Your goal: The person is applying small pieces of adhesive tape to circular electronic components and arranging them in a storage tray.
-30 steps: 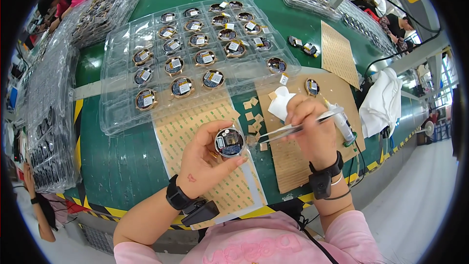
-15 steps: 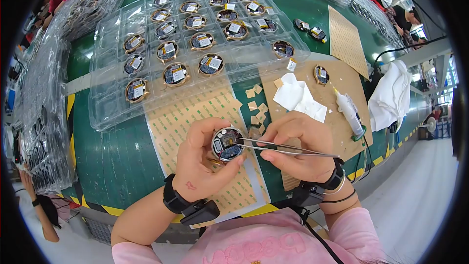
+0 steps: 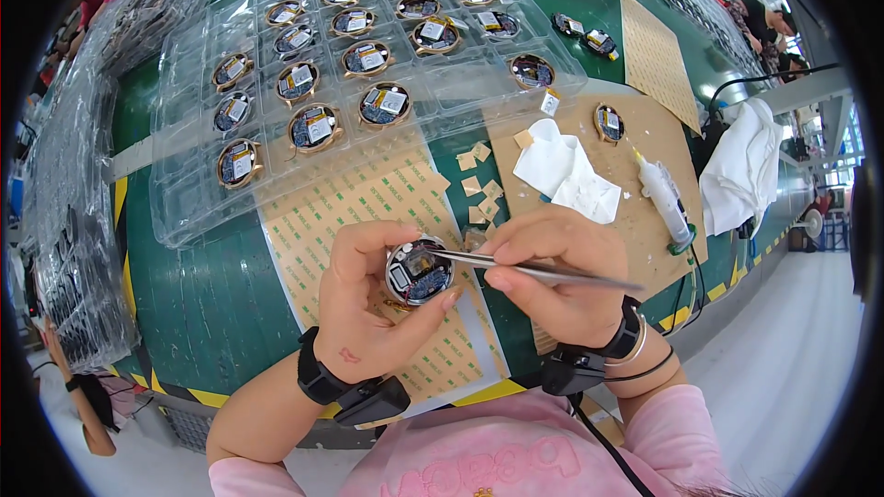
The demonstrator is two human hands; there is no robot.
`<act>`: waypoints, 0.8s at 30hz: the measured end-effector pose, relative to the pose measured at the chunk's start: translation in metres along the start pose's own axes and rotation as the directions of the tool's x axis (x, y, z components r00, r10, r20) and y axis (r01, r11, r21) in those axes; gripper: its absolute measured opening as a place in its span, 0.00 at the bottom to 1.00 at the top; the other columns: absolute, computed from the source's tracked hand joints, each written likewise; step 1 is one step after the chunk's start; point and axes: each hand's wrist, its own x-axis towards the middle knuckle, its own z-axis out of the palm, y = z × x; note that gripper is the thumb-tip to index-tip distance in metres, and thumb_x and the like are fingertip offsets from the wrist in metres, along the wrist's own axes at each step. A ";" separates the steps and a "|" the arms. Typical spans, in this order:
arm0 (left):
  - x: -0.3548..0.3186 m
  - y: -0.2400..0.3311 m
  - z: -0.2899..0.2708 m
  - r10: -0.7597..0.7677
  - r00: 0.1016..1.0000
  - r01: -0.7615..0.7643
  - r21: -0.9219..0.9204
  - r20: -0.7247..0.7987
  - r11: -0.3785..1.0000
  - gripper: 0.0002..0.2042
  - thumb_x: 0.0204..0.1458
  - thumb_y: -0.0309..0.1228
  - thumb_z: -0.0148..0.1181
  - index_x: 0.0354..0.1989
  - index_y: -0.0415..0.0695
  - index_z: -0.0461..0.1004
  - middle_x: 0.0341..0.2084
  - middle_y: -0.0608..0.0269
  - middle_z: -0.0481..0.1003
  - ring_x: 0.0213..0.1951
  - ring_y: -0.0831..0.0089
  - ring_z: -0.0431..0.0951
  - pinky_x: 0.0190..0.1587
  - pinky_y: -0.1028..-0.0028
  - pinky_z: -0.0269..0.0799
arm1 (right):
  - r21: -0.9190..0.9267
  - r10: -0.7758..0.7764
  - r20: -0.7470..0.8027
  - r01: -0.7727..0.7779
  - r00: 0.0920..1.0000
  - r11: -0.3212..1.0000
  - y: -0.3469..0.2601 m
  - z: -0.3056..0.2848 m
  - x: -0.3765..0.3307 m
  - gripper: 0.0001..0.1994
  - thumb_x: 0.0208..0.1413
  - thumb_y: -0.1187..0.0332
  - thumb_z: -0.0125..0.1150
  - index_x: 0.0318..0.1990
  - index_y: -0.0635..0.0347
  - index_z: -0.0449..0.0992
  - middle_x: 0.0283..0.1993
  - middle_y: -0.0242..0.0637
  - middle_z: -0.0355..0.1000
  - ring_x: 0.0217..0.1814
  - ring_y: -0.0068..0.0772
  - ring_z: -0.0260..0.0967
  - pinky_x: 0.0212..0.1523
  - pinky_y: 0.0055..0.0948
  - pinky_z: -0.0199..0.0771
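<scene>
Metal tweezers (image 3: 468, 259), pinched by the right hand (image 3: 586, 244), are working inside the round casing (image 3: 419, 274) the left hand (image 3: 364, 317) is gripping, tip contact unclear. Next is presumably calling for steadiness.

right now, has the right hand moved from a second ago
Yes: the right hand has moved left and lower in the view, away from the white tube on the cardboard.
</scene>
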 end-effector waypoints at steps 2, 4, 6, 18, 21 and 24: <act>0.000 0.000 0.000 0.011 1.000 -0.011 0.001 0.010 1.000 0.28 0.43 0.15 0.66 0.51 0.41 0.59 0.42 0.59 0.68 0.42 0.76 0.73 0.43 0.78 0.71 | 0.200 0.171 -0.010 -0.165 0.985 0.966 0.003 0.001 -0.005 0.08 0.49 0.75 0.67 0.35 0.63 0.73 0.34 0.44 0.76 0.33 0.33 0.76 0.34 0.25 0.75; 0.000 0.000 0.000 0.036 0.999 -0.037 0.004 0.027 0.999 0.28 0.43 0.14 0.66 0.51 0.41 0.59 0.41 0.59 0.68 0.42 0.77 0.74 0.42 0.78 0.71 | 0.295 0.256 -0.003 -0.243 0.967 0.924 0.002 0.002 -0.006 0.07 0.50 0.75 0.66 0.35 0.63 0.73 0.35 0.45 0.76 0.34 0.32 0.76 0.35 0.25 0.75; -0.001 0.003 -0.001 0.040 0.999 -0.040 0.003 0.032 0.999 0.28 0.43 0.14 0.66 0.51 0.41 0.59 0.41 0.59 0.68 0.42 0.77 0.74 0.42 0.78 0.71 | 0.498 0.422 0.017 -0.373 0.907 0.782 -0.003 0.003 -0.003 0.06 0.52 0.76 0.64 0.35 0.64 0.72 0.35 0.46 0.75 0.35 0.33 0.76 0.35 0.27 0.76; -0.004 0.000 -0.003 0.035 0.994 -0.021 -0.134 0.100 0.991 0.26 0.45 0.14 0.64 0.51 0.42 0.59 0.41 0.59 0.69 0.42 0.77 0.75 0.42 0.79 0.73 | 0.641 0.416 0.126 -0.394 0.901 0.659 0.008 -0.005 0.000 0.07 0.53 0.74 0.63 0.35 0.63 0.71 0.34 0.46 0.75 0.34 0.34 0.76 0.36 0.27 0.77; -0.003 -0.001 -0.002 0.026 0.995 -0.007 -0.181 0.099 0.983 0.26 0.45 0.14 0.64 0.51 0.42 0.59 0.41 0.58 0.69 0.41 0.77 0.76 0.42 0.79 0.73 | 0.637 0.395 0.164 -0.403 0.904 0.657 0.011 -0.006 0.000 0.07 0.53 0.74 0.64 0.35 0.63 0.71 0.34 0.46 0.75 0.34 0.33 0.76 0.35 0.27 0.76; 0.001 0.004 -0.004 0.036 0.994 -0.017 -0.183 0.103 0.983 0.26 0.45 0.13 0.64 0.51 0.42 0.59 0.42 0.58 0.69 0.41 0.77 0.76 0.43 0.79 0.73 | 0.603 0.325 0.207 -0.382 0.923 0.700 0.012 -0.006 -0.001 0.07 0.52 0.73 0.65 0.34 0.63 0.71 0.33 0.46 0.75 0.34 0.32 0.76 0.35 0.26 0.75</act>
